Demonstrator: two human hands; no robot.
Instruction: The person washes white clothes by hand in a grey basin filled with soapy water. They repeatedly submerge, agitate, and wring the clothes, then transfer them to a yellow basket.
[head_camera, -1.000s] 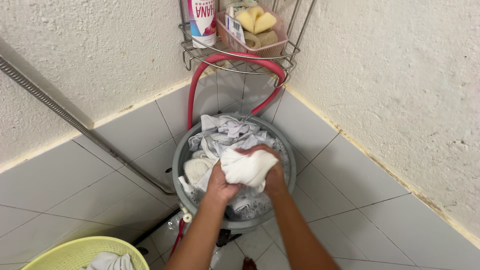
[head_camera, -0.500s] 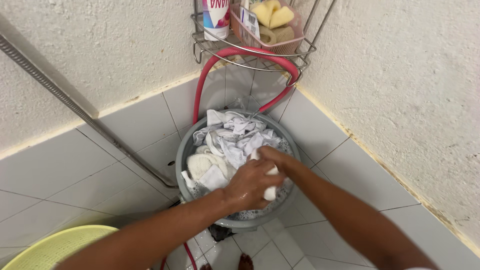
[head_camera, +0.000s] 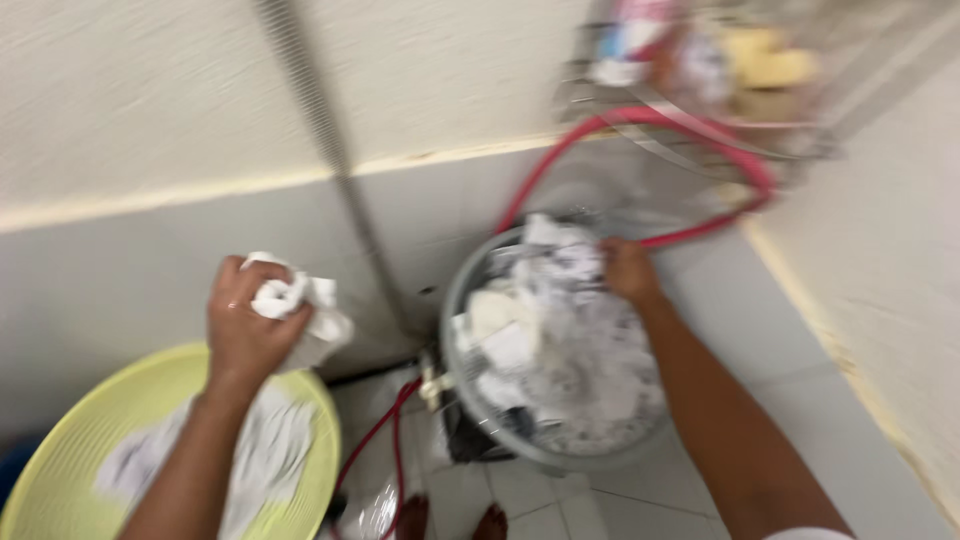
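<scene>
Fingers of the left hand (head_camera: 245, 325) clench a soft, wet white cloth (head_camera: 305, 310), likely limp, best gripped bunched; right hand (head_camera: 627, 268) grasps laundry in the grey plastic bucket (head_camera: 455, 330).

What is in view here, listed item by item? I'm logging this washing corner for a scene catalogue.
Round grey plastic bucket: one, grey, on the tiled floor, centre.
Wet white clothes in suds: a pile, white, inside the bucket.
Round yellow-green plastic basket: one, lower left, with white cloth in it.
Crumpled white cloth: one, white, gripped above the basket.
Red rubber hose: one, looping behind the bucket.
Metal shower hose: one, silver, against the wall.
Wire corner shelf: one, top right, contents blurred.
Left hand: fingers closed on the cloth.
Right hand: on the clothes at the bucket's far rim.
</scene>
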